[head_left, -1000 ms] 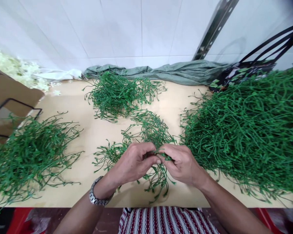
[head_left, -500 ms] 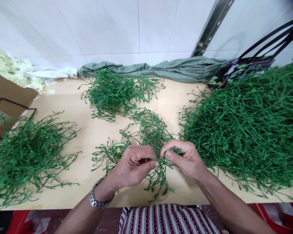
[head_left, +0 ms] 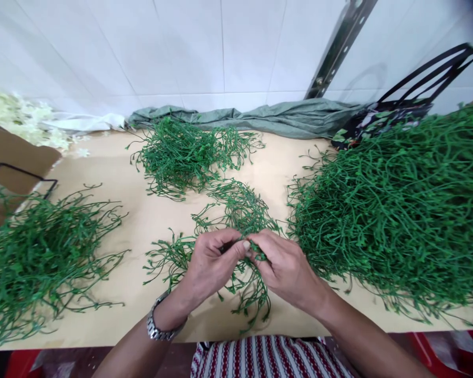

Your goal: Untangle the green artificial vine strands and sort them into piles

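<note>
Thin green artificial stems hang below my fingers near the table's front edge. My left hand, with a metal watch on its wrist, pinches them between thumb and index finger. Against its fingertips sits my right hand, closed on a small bundle of the same stems; part of that bundle is hidden by the fingers. Just beyond both hands lies a loose heap of stems. A smaller cluster spreads out to the left of my left hand.
A big mound of green stems fills the right side, and another pile lies at left. Further back is a third pile. Along the wall run a green cloth and a black-handled bag. A cardboard box stands far left, near white flowers.
My right hand has moved left and turned inward, so its fingertips now meet those of my left hand at the stems. The view has shifted slightly.
</note>
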Motion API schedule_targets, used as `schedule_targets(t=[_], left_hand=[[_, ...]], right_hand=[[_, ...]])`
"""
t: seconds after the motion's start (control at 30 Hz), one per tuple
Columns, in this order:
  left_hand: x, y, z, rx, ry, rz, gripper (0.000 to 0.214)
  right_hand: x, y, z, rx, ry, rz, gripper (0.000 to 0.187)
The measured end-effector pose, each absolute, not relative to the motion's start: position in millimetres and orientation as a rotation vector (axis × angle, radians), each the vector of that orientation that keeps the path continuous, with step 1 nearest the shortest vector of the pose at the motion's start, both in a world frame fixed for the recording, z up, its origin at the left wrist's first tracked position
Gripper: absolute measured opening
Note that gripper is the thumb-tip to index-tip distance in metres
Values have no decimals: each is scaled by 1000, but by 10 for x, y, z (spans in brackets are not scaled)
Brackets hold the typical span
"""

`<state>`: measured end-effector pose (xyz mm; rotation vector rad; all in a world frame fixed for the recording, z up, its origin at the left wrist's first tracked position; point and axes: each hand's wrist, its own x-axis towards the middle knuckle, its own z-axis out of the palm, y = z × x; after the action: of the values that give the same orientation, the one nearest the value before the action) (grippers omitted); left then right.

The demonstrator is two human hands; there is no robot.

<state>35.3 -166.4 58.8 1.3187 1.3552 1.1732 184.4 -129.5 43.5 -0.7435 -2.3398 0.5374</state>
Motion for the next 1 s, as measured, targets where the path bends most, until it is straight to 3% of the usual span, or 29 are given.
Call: schedule_targets(t=[0.17, 0.4, 0.67, 0.87, 1.0], left_hand=[[358, -1711, 592, 1636, 1441, 1263, 28], [293, -1668, 510, 1147, 1171, 1403, 27], [243, -1530, 620, 910, 1213, 1394, 26], [252, -1449, 678, 871, 1189, 1513, 24], [301, -1384, 729, 927, 1180, 1562, 22]], right_hand=[[1847, -1286, 460, -642, -2330, 549, 19], [1891, -1255, 454, -744, -1812, 1280, 15], [2231, -982, 633, -886, -1806, 587, 22], [2170, -1092, 701, -745, -2088, 607, 11], [1924, -1192, 676, -660, -2179, 731, 19]])
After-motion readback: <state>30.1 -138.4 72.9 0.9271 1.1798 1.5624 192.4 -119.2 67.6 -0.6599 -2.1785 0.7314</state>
